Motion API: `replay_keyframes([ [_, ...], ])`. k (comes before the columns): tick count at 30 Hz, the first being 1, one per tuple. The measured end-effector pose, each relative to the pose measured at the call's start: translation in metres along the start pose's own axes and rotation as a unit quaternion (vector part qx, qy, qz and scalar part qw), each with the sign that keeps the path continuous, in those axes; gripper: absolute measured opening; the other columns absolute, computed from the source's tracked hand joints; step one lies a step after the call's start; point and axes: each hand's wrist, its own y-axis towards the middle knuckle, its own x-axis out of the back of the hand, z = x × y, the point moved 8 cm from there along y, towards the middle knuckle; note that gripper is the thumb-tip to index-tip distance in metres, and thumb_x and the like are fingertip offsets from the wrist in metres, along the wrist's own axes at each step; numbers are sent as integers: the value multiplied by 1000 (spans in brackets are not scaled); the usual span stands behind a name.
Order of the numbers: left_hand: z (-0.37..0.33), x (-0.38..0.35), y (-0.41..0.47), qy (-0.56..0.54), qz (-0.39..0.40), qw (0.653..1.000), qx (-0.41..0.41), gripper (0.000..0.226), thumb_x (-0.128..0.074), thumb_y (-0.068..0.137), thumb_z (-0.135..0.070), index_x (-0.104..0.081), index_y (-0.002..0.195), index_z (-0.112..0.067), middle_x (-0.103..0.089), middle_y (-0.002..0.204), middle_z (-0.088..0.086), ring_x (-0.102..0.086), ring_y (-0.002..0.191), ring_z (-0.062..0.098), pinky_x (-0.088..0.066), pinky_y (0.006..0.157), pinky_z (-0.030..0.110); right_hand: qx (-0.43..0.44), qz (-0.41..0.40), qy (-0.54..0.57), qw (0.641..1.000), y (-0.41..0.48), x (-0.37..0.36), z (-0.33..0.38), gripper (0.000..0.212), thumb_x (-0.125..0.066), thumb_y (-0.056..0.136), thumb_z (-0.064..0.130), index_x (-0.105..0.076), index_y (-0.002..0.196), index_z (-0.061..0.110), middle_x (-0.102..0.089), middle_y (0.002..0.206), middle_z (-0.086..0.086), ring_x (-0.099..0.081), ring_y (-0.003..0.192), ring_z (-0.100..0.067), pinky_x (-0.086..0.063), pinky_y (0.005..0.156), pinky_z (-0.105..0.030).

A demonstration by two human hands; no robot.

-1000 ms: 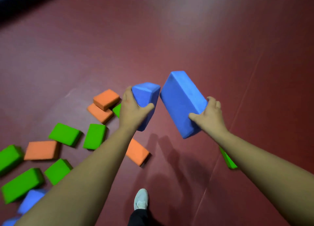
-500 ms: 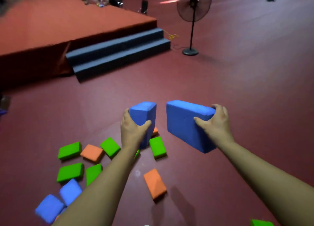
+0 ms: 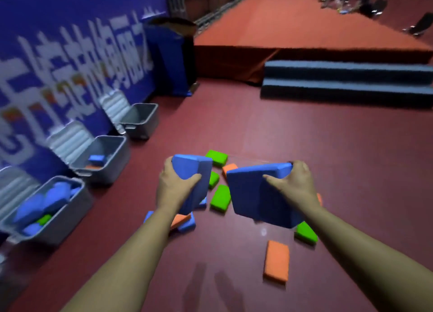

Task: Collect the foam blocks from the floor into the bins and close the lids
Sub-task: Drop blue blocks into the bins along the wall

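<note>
Against the blue banner wall (image 3: pixel 70 42), three grey bins (image 3: pixel 65 220) stand open, well apart from the left hand (image 3: pixel 174 187) gripping one blue block (image 3: pixel 194 168) and the right hand (image 3: pixel 293 185) gripping a second blue block (image 3: pixel 253 199), so a long toss might miss, or the orange block (image 3: pixel 276 260) underfoot could trip the person.

Blue banner (image 3: pixel 58 60), red stage (image 3: pixel 293 25) with dark steps (image 3: pixel 346 81) beyond.
</note>
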Motion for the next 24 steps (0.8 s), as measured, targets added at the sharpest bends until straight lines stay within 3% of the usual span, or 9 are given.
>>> replay_keyframes([
  [4, 73, 111, 18, 2, -92, 994, 55, 74, -85, 67, -28, -46, 129, -17, -60, 125, 10, -57, 112, 32, -45, 88, 37, 94, 72, 19, 993, 0, -101, 98, 57, -83, 72, 35, -51, 113, 13, -51, 108, -1, -52, 94, -18, -38, 77, -29],
  [7, 127, 191, 28, 4, -157, 983, 91, 74, -87, 66, -26, -47, 127, -15, -60, 125, 12, -57, 113, 33, -44, 90, 37, 133, 117, 31, 984, -10, -177, 166, 59, -84, 69, 36, -51, 112, 14, -54, 109, -4, -55, 96, -21, -47, 81, -36],
  [10, 181, 264, 44, 9, -197, 973, 124, 76, -87, 66, -28, -45, 129, -15, -60, 125, 14, -57, 113, 35, -44, 91, 38, 176, 149, 25, 973, -25, -255, 232, 66, -85, 71, 36, -51, 120, 8, -52, 112, -6, -53, 102, -24, -45, 89, -37],
  [14, 248, 353, 82, 14, -225, 962, 154, 82, -86, 67, -30, -42, 136, -16, -59, 127, 16, -57, 114, 35, -44, 93, 39, 207, 181, 20, 961, -45, -357, 313, 66, -84, 73, 35, -49, 122, 7, -51, 114, -8, -51, 103, -23, -37, 84, -29],
  [18, 300, 424, 135, 27, -237, 958, 160, 81, -85, 67, -32, -43, 135, -18, -59, 126, 11, -57, 113, 33, -46, 92, 40, 220, 203, 29, 954, -53, -442, 376, 64, -84, 73, 36, -50, 120, 7, -51, 112, -7, -51, 100, -21, -39, 85, -29],
  [24, 331, 463, 234, 12, -223, 963, 149, 76, -84, 68, -31, -45, 131, -19, -60, 123, 9, -56, 111, 32, -46, 91, 41, 213, 196, 19, 957, -21, -509, 425, 60, -83, 75, 33, -49, 117, 7, -47, 110, -4, -43, 94, -13, -29, 78, -18],
])
